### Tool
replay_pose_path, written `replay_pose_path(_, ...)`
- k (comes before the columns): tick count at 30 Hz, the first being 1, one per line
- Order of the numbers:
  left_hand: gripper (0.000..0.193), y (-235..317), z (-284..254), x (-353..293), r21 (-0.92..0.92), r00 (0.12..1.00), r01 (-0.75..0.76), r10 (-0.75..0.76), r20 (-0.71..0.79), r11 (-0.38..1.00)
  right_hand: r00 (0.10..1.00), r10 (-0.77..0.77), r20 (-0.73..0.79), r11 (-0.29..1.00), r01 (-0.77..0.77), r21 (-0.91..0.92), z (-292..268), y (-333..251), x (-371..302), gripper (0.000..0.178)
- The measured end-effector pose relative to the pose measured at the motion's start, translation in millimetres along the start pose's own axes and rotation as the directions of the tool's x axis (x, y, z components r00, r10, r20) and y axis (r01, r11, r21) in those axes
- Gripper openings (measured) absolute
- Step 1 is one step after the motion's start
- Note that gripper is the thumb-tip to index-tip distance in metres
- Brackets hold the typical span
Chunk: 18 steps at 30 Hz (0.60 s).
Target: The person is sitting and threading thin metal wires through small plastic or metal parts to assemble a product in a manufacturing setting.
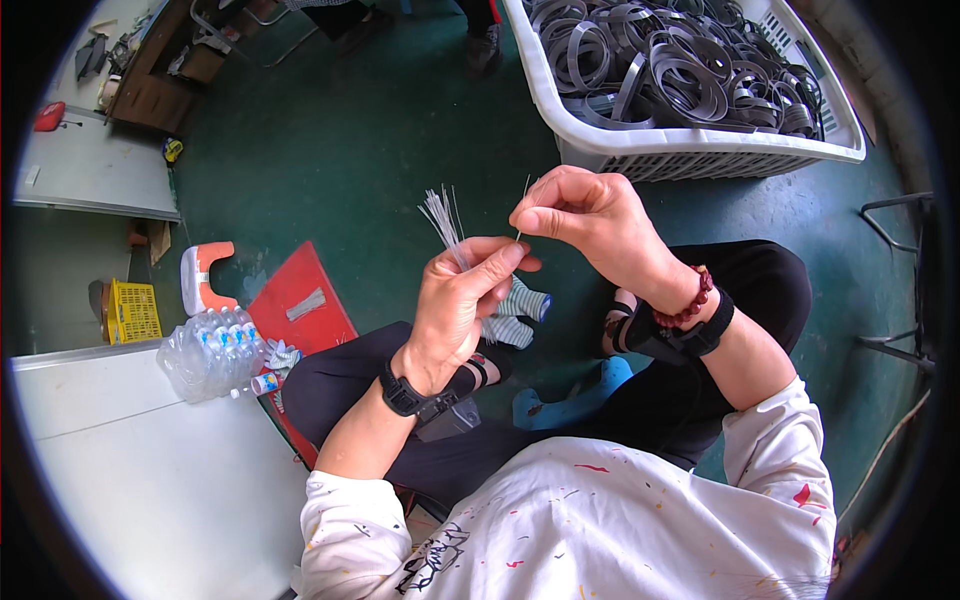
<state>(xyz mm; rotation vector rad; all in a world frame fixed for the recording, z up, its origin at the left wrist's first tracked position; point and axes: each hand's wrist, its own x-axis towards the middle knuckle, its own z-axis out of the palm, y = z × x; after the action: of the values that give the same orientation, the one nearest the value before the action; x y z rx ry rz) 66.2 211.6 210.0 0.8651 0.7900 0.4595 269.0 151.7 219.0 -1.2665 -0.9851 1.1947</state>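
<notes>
My left hand (450,295) is closed around a bundle of thin, whitish wire ties (438,218), whose loose ends fan out above the fingers. Just to its right, my right hand (595,215) pinches a single thin strand (526,186) between thumb and fingertips. That strand runs down toward the left thumb tip, and the two hands nearly touch there. Below and behind the left hand lies a striped cloth item (525,300), partly covered by it. Both hands are held up over my spread knees.
A white basket (700,142) full of coiled dark strips (690,70) stands at the far right. On the left are a red board (310,270) with another small bundle (306,304), plastic bottles (215,350), an orange-and-white stool (205,280) and a yellow basket (135,310). Another person's foot (483,50) shows at the top.
</notes>
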Motion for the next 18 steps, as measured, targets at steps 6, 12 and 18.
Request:
replay_pose_path(6,0.011,1.1,-1.8,5.2,0.012,1.0,-0.012,0.013,-0.018,1.0,0.999,-0.033,-0.023,0.999,0.033,0.0,-4.2,-1.5,4.9,0.014)
replay_pose_path(12,0.011,-0.5,-3.1,6.2,0.104,0.998,-0.021,0.026,-0.05,0.994,0.99,-0.122,-0.07,0.987,0.113,-0.113,-8.5,0.9,8.2,0.019)
replay_pose_path(18,0.022,7.6,-1.2,6.3,-0.045,0.991,0.079,-0.074,0.11,0.996,0.989,-0.109,-0.105,0.993,0.104,-0.045,-12.7,-2.0,8.3,0.019)
